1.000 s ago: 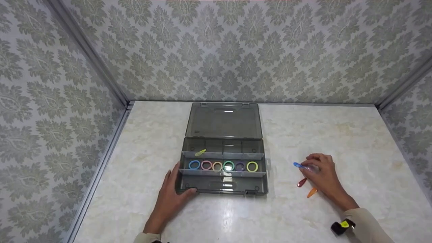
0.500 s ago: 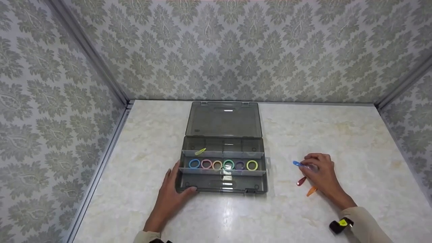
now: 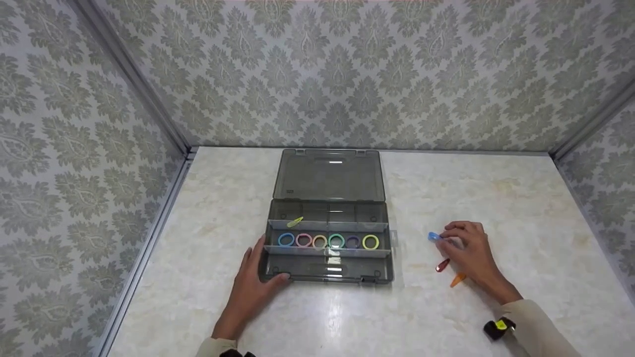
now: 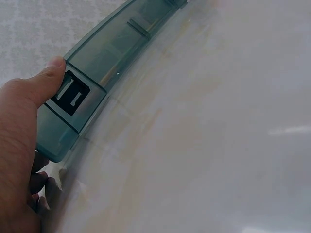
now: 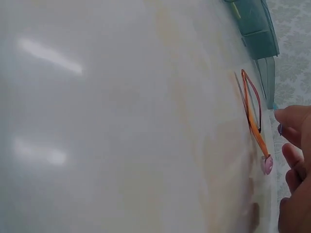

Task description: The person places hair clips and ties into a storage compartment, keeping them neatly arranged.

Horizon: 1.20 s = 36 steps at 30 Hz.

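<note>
My left hand point(image 3: 250, 292) grips the front left corner of a smoky plastic organizer box point(image 3: 302, 268). Its thumb presses the front wall by the dark latch point(image 4: 71, 93) in the left wrist view. To the right of the box, my right hand point(image 3: 466, 250) pinches a blue hair clip point(image 3: 433, 237) between thumb and fingertips. Just below that hand lie a red hair clip point(image 3: 442, 266) and an orange hair clip point(image 3: 458, 280). A pink clip end point(image 5: 267, 165) shows near them in the right wrist view. The palm side is hidden from the head camera.
The box's lid point(image 3: 327, 181) lies folded back toward the wall. In the middle row sit several coloured hair ties, among them a blue tie point(image 3: 280, 242) and a yellow tie point(image 3: 364, 242). A yellow-green hair clip point(image 3: 295, 221) is in the rear row, overlapping the divider.
My right hand has shifted slightly up and left, carrying the blue hair clip, which has turned a little. The left hand stays on the box corner.
</note>
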{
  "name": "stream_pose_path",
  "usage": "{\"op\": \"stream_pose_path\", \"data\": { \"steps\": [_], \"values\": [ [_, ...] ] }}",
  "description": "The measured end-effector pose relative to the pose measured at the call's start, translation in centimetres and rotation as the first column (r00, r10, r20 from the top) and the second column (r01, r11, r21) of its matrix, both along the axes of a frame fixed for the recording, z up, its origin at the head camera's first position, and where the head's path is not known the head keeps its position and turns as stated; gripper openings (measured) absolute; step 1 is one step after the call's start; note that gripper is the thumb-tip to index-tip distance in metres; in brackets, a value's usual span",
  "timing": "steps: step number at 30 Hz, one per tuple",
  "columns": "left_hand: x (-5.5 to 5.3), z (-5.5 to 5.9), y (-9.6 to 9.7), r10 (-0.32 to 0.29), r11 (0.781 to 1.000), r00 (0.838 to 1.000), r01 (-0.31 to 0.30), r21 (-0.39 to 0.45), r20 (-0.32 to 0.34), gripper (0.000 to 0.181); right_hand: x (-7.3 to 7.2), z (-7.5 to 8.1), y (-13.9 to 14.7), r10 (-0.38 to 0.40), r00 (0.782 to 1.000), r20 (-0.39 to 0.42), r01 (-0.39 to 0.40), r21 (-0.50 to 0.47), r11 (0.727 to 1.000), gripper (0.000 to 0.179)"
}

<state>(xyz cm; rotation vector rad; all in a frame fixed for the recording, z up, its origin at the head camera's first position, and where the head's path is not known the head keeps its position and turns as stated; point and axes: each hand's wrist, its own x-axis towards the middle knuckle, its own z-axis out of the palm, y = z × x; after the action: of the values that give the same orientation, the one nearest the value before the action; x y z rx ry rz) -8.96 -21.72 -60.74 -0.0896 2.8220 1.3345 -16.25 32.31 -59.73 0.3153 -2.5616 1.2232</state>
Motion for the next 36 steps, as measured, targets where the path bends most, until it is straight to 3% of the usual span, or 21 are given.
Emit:
{"op": "stream_pose_path", "data": {
  "steps": [9,21,30,36],
  "values": [
    [0.0,0.0,0.0,0.009,1.000,1.000,-0.009,-0.007,0.009,0.115,-0.7,1.6,-1.6,0.013,0.999,0.033,-0.012,-0.029,0.999,0.007],
    [0.1,0.0,-0.1,0.015,1.000,1.000,-0.015,0.005,0.019,0.115,-2.5,3.5,-4.8,0.096,0.994,-0.045,-0.097,-0.022,0.995,0.010],
    [0.0,0.1,0.3,0.019,1.000,1.000,-0.019,-0.006,0.018,0.115,-4.5,4.5,-7.3,0.168,0.982,-0.088,-0.172,-0.047,0.984,0.008],
    [0.0,0.1,0.1,0.016,1.000,1.000,-0.015,-0.009,0.007,0.115,-6.0,5.0,-9.1,0.217,0.969,-0.116,-0.220,-0.013,0.975,0.006]
  ]
}}
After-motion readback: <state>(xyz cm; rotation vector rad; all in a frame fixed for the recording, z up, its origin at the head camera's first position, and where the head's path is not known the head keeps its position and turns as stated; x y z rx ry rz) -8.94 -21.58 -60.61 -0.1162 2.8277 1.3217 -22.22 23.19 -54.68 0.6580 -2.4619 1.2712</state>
